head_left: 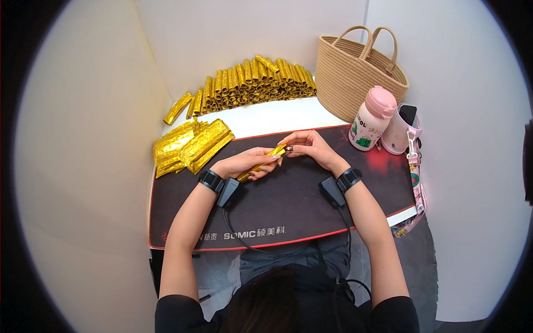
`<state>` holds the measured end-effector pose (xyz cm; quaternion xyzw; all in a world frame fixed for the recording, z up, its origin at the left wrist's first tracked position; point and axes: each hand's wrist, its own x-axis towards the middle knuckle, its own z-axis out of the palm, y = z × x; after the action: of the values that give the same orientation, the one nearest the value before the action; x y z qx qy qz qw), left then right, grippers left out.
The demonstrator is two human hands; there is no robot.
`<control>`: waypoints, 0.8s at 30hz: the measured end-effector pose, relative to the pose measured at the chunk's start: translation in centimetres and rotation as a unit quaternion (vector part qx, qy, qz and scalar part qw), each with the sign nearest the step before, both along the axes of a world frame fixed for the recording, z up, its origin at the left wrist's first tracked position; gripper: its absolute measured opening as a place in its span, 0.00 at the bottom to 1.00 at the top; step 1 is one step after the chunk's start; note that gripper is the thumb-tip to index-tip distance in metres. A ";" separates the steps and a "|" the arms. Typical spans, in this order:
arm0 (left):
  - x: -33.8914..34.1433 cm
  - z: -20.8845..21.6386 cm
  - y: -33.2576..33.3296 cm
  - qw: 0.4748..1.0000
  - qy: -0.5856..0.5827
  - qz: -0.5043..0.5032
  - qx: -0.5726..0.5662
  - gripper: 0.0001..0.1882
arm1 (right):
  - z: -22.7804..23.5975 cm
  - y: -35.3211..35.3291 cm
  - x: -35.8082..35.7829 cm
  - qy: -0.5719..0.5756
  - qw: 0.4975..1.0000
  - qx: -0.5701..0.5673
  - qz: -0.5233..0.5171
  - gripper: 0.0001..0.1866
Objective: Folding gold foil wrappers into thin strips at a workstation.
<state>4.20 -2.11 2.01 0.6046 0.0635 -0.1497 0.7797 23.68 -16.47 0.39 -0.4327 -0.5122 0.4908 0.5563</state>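
A gold foil paper roll (276, 150) lies slantwise across my left hand (244, 162), whose fingers and thumb close around it. Its lower end sticks out by the left wrist. At the roll's upper end, my right hand (312, 149) is closed with thumb and fingertips on the paper. To the left of my hands lies a loose stack of flat gold foil paper sheets (191, 145), partly overlapping. Beyond it, a big pile of finished-looking gold paper rolls (258, 83) is heaped in layers against the back wall.
A black desk mat (283, 205) with a red edge covers most of the white table (250, 122). At the back right stand a woven basket (344, 75), a pink-lidded bottle (369, 119) and a pink pouch (395, 133) holding a phone, its strap hanging over the edge. Cables run from both wrist devices.
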 end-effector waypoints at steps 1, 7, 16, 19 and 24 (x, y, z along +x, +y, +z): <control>0.0 0.2 -0.1 1.000 0.001 -0.001 0.013 0.12 | -0.1 0.0 0.1 0.000 1.000 0.000 0.000 0.14; -0.2 0.3 -0.2 0.998 0.007 -0.007 0.066 0.10 | 0.7 -0.1 -1.0 -0.063 0.998 -0.006 -0.012 0.18; 0.1 -0.5 0.7 0.997 0.027 -0.053 0.055 0.09 | 0.2 0.2 -0.7 -0.061 0.997 0.027 0.038 0.16; 0.5 0.2 0.5 0.994 0.030 -0.078 0.071 0.09 | -0.2 0.2 -0.6 -0.109 0.994 0.026 0.013 0.15; 0.4 1.6 -1.5 0.992 0.023 -0.035 0.117 0.10 | 0.0 0.1 -0.3 -0.132 0.991 -0.011 -0.036 0.10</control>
<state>4.56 -3.65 3.57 0.6898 0.0771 -0.1823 0.6965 23.36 -16.39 0.36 -0.5175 -0.5603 0.4147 0.4963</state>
